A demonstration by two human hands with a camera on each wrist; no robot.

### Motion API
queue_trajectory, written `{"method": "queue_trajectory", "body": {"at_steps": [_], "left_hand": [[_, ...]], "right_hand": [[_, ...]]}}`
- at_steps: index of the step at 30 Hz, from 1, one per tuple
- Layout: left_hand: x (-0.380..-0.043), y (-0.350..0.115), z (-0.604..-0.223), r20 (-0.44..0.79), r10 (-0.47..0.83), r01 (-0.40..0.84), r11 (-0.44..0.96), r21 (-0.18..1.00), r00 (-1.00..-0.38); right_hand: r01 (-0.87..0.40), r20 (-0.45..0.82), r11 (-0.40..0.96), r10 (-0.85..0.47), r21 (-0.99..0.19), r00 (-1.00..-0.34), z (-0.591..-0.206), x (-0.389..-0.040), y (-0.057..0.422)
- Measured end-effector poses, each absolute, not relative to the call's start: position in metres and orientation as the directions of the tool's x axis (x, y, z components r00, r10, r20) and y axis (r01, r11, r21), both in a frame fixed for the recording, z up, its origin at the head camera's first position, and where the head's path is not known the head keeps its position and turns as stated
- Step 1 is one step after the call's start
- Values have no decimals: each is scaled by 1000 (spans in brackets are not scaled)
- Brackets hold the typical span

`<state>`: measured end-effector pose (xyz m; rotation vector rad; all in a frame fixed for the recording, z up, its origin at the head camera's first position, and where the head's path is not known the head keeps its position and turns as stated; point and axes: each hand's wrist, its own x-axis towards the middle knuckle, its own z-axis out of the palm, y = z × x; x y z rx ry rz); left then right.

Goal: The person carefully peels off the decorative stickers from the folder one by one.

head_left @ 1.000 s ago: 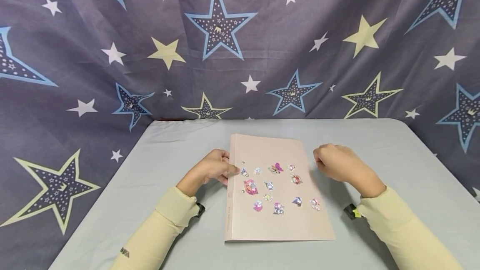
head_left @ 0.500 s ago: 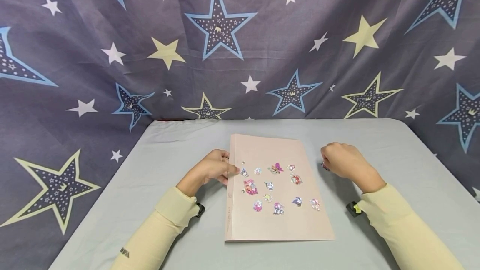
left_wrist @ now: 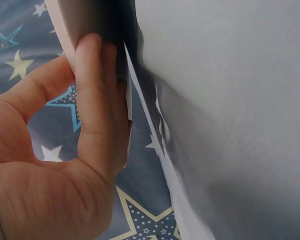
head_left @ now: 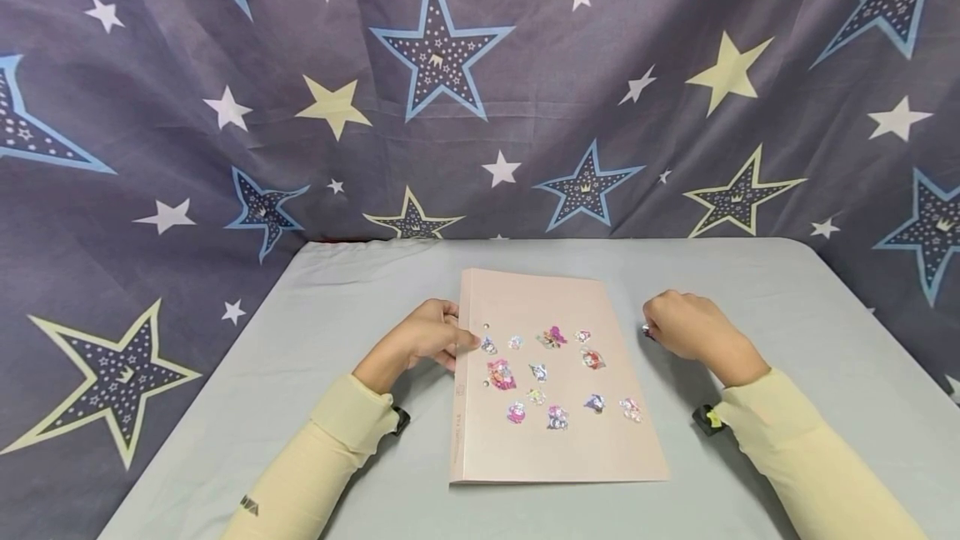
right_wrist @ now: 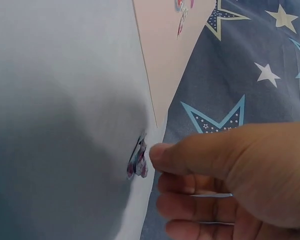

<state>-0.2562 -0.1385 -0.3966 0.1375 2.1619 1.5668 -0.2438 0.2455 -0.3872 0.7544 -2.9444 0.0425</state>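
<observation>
A pale pink file folder (head_left: 555, 457) stands in the middle of the grey table, its front dotted with several shiny cartoon stickers (head_left: 501, 374). My left hand (head_left: 427, 330) grips its spine, one fingertip over the front; the left wrist view shows the fingers (left_wrist: 92, 100) against the spine. To the right of the folder, my right hand (head_left: 690, 325) pinches a small colourful sticker (right_wrist: 138, 162) at the fingertips. Only a sliver of that sticker shows in the head view, and the contact is partly hidden behind the thumb.
Grey cloth covers the table (head_left: 360, 273). A dark star-patterned curtain (head_left: 525, 107) hangs behind it and along both sides. Two small round snaps sit near the folder's spine.
My right hand has moved slightly right, away from the folder's edge, and the sticker at its fingertips has come into view. The left hand and folder stay in place.
</observation>
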Motion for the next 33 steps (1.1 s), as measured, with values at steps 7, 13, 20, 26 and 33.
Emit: {"method": "queue_trajectory", "body": {"at_steps": [7, 13, 20, 26, 33], "left_hand": [[-256, -138, -397, -315, 347, -196, 337, 921, -883], [-256, -138, -396, -312, 345, -190, 345, 919, -885], [-255, -138, -395, -310, 336, -187, 351, 917, -889], [-255, -138, -396, -311, 336, -190, 347, 918, -889], [-255, -138, -396, -311, 336, -192, 345, 919, -889]], "right_hand": [[-468, 27, 880, -468, -75, -883, -386, -243, 244], [-465, 18, 880, -465, -101, -885, -384, -240, 240], [-491, 53, 866, -489, -95, -871, -381, -235, 229], [-535, 85, 840, -529, -91, -844, -385, -234, 219], [-596, 105, 797, -587, -104, -803, -384, -228, 207]]}}
